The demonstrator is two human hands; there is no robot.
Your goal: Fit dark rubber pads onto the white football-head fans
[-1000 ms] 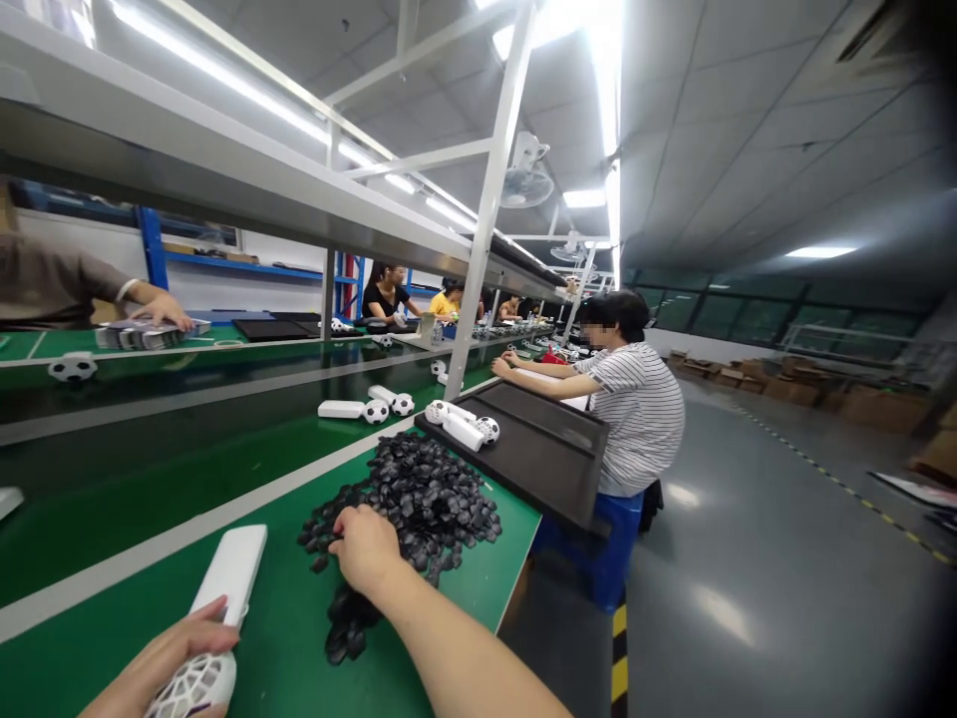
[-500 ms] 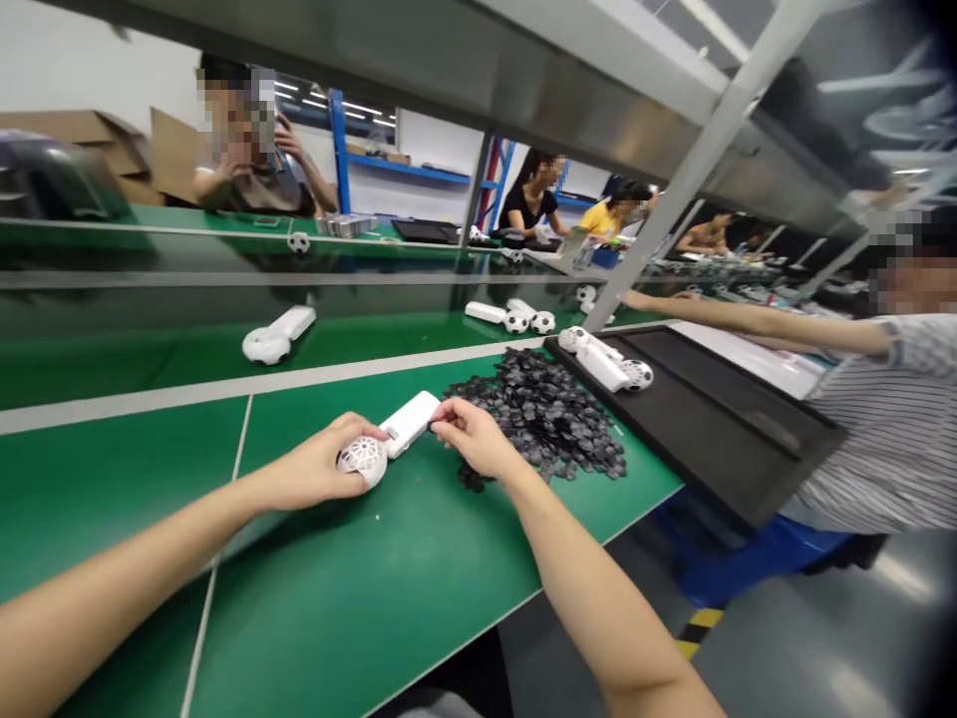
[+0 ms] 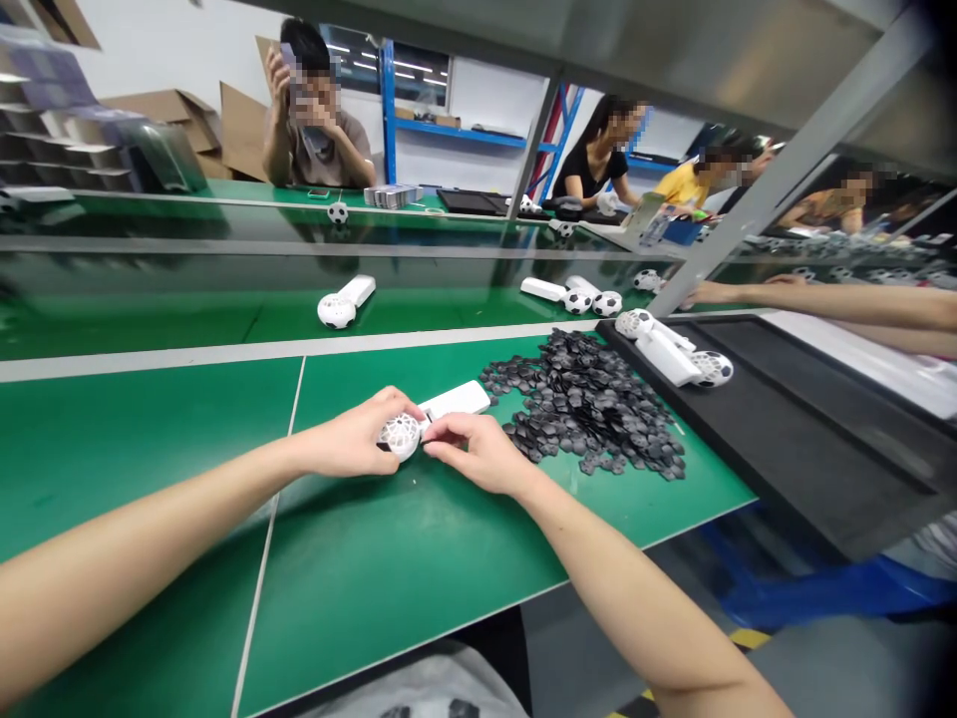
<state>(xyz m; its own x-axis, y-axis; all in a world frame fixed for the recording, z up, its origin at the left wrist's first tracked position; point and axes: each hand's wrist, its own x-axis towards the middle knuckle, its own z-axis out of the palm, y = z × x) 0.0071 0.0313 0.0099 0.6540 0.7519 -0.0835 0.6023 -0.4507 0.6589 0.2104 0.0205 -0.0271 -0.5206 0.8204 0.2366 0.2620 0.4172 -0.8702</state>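
My left hand grips the round white mesh head of a white handheld fan lying on the green bench. My right hand pinches at that ball-shaped head from the right; whether it holds a small black piece I cannot tell. A heap of small black pieces lies just right of the fan's handle.
A black tray with two white fans sits at the right. More fans and soccer-ball fans lie on the conveyor belt behind. Other people work across and to the right; a steel post rises there.
My view has swung left and down onto the bench. My right hand has left the black heap and moved to the fan's head, which my left hand has pulled closer.
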